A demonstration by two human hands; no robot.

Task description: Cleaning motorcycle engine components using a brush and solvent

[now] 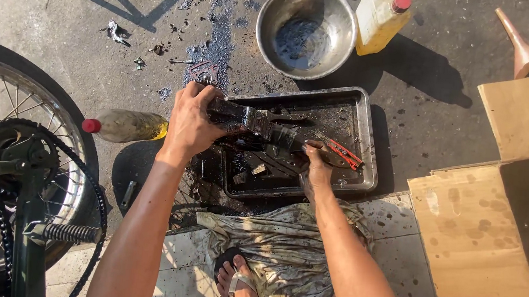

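Note:
My left hand (190,121) grips one end of a dark, oily metal engine part (260,126) and holds it over a greasy rectangular metal tray (367,149). At the part's other end, my right hand (316,167), blackened with oil, is closed on a small tool or brush; I cannot tell which. A red-handled tool (345,153) lies in the tray just right of that hand. Small loose parts sit in dark oil on the tray's floor.
A round steel bowl (306,28) and a yellow jug with a red cap (381,13) stand behind the tray. A red-capped bottle (126,126) lies at the left, beside a motorcycle wheel with chain (20,175). Cardboard box (490,201) at right, funnel (520,45), rag (283,243) under my foot.

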